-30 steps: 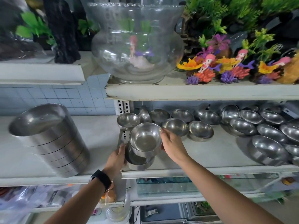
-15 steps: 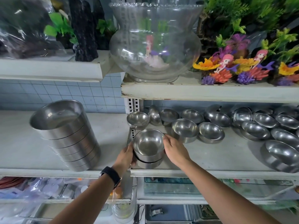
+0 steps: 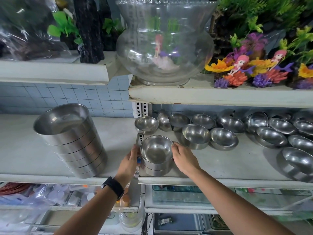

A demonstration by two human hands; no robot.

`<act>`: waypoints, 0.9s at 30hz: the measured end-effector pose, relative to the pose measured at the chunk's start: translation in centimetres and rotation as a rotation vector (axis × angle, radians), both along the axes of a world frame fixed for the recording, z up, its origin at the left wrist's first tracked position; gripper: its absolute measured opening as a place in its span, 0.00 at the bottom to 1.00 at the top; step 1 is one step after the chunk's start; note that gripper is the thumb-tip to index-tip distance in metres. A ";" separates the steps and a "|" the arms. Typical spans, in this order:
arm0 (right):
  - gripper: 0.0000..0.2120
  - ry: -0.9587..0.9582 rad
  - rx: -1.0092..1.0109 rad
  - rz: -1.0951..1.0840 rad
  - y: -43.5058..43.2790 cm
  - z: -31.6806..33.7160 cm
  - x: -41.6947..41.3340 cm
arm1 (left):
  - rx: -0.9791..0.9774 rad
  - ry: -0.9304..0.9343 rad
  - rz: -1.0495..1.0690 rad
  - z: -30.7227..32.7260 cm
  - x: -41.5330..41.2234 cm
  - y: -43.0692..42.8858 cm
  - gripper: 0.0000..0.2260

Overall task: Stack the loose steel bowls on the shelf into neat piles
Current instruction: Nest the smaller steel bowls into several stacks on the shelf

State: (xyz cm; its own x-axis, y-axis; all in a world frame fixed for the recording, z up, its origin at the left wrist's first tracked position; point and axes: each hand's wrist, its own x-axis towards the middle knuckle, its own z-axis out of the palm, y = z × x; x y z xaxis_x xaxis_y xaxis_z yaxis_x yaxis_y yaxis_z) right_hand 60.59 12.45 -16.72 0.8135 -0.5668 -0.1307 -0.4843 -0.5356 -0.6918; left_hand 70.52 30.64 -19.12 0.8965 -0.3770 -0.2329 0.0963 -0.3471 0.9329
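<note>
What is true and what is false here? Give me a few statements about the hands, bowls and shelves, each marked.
1. Both the left hand and the right hand hold the small bowl pile. True.
2. The tall stack stands right of that pile. False: it stands to its left.
3. Loose bowls lie on the shelf right of the pile. True.
4. The glass fishbowl shares the bowls' shelf. False: it sits on the upper shelf.
</note>
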 end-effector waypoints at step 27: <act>0.22 -0.237 0.569 -0.101 2.3 -1.6 -0.3 | 0.069 -0.034 -0.039 0.7 -1.1 -1.0 0.19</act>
